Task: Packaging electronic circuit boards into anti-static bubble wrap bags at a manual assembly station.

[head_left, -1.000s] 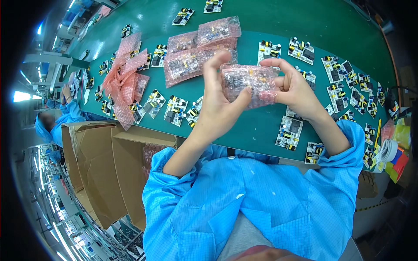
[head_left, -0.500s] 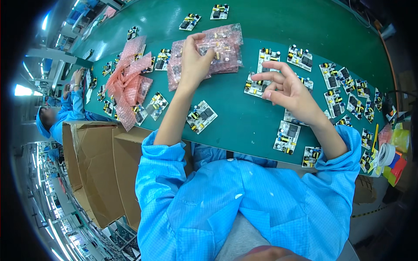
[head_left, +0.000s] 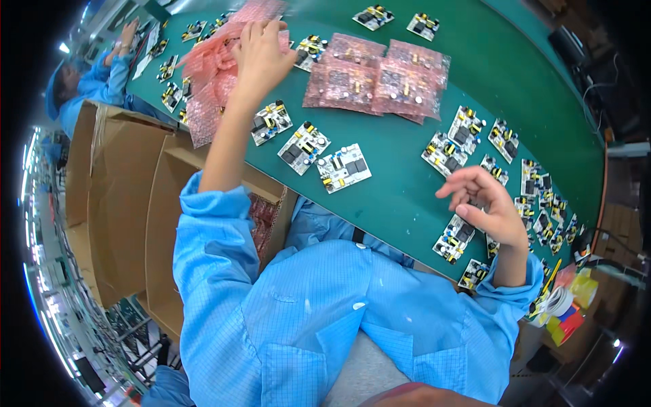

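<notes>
My left hand point(head_left: 261, 61) reaches over a heap of pink bubble-wrap bags point(head_left: 207, 88) at the left, its fingers spread and touching the upper bags. Fingertip contact is partly hidden. Over the right side of the table hovers my right hand point(head_left: 487, 207), fingers loosely bent and apart, holding nothing. Beneath and beside it lie loose circuit boards, one of them a white board point(head_left: 453, 239) with black and yellow parts. Between my hands, stacked bubble-wrap bags with boards inside point(head_left: 349, 81) rest on the green table point(head_left: 386, 163).
Three loose circuit boards point(head_left: 344, 168) lie in a row near the front edge, with several more at far right. A large open cardboard box point(head_left: 129, 203) stands at the left, pink bags inside. Cable and tape point(head_left: 559, 298) sit at the right corner. Another person point(head_left: 88, 85) works at far left.
My left hand has left the stacked bagged boards and moved left to the heap of pink bags. My right hand stays over the loose boards. The view has turned.
</notes>
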`<state>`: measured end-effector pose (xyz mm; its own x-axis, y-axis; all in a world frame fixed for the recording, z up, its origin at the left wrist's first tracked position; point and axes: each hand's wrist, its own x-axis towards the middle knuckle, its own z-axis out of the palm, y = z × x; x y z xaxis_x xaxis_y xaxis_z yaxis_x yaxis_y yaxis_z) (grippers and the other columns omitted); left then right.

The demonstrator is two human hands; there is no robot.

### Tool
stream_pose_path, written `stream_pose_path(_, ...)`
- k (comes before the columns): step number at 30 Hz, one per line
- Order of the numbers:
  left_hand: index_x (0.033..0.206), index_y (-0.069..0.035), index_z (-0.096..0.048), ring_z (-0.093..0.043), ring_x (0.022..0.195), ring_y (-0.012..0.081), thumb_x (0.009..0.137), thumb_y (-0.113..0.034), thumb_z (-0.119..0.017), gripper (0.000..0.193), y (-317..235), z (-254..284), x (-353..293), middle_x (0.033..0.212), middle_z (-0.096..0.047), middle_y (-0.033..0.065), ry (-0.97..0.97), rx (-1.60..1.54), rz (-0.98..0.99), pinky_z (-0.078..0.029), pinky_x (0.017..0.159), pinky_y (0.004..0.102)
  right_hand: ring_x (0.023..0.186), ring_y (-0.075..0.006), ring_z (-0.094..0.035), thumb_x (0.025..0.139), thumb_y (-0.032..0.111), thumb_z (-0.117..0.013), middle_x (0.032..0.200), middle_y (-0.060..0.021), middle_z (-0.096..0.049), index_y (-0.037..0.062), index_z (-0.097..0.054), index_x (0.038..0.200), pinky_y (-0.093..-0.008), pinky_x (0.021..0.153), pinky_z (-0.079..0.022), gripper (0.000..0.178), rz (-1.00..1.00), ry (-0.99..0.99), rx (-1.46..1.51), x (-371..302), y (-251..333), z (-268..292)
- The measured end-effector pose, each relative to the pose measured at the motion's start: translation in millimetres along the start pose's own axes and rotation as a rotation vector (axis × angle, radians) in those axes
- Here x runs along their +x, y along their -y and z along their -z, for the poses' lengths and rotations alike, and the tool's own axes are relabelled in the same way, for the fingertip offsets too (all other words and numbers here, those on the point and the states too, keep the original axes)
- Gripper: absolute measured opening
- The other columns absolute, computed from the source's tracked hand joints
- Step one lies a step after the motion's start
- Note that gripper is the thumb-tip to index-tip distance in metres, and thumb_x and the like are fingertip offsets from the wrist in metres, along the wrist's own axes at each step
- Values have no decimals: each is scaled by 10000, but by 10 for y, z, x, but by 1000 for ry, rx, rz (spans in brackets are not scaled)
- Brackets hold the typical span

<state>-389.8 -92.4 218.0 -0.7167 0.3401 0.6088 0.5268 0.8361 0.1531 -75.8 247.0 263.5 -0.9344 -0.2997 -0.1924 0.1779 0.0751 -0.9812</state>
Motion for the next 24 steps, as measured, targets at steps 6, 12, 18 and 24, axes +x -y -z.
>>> stream_pose_path(6, 1134, -115, -696, -603, 1163, 317, 793, -209, -716, 354, 591, -180, 7, 1137, -694, 94, 185, 272, -109, -447, 930, 521, 870, -109, -614, 912, 32, -668, 1098, -113, -705, 5, -580, 1234, -267, 807, -507, 335, 44, -161, -186, 47, 247, -146)
stream_pose_path(12, 852, -91, -709, -651, 886, 297, 826, -166, -691, 82, 345, -42, -14, 901, -691, 93, -119, 186, -96, -453, 806, 469, 1024, -142, -661, 953, 102, -675, 1088, -90, -692, -1, -573, 1237, -266, 855, -521, 318, 174, -405, -333, 585, 566, 234)
stream_pose_path(18, 901, -109, -633, -623, 884, 267, 715, -148, -642, 191, -969, 508, -800, 901, -612, 80, -76, -409, -546, -506, 753, 412, 1104, -260, -655, 887, 438, -756, 1212, -188, -656, -52, -481, 1376, -344, 941, -520, 745, -61, -650, -685, 1983, 59, 1204)
stream_pose_path(24, 1015, -82, -612, -578, 1152, 276, 798, -178, -629, 238, -1862, 430, -1973, 1186, -612, 111, 360, -601, -753, -463, 954, 396, 1273, -414, -558, 707, 661, -806, 1373, -253, -574, -46, -435, 1444, -445, 1068, -459, 1087, -263, -932, -887, 3091, -562, 1819)
